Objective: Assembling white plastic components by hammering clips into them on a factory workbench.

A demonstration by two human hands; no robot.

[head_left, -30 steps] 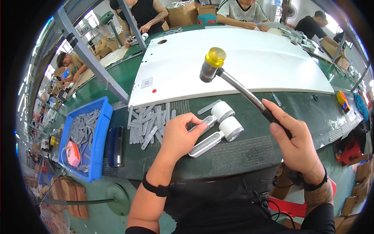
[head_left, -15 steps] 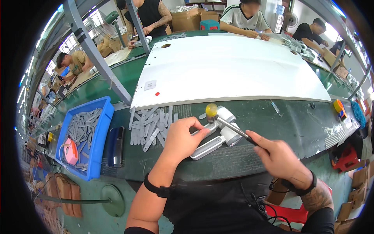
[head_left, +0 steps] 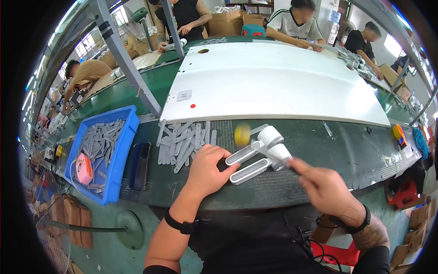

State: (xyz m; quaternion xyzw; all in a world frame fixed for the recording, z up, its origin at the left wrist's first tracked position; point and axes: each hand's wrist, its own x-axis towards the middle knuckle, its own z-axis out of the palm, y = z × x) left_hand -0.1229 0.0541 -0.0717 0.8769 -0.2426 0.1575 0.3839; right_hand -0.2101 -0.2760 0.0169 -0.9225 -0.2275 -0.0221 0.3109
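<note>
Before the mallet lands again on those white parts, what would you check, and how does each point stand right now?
1. Left hand pins the white parts: ok.
2. Left fingers away from the yellow mallet head: cannot tell, blurred and close.
3. Right hand grips the handle: ok.
4. Parts lie flat on the green table: ok.
5. Loose grey strips lie left of the parts, apart from them: ok.

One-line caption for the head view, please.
Left hand steadies two white handheld parts on the green bench while the right hand swings a yellow-headed mallet.
</note>
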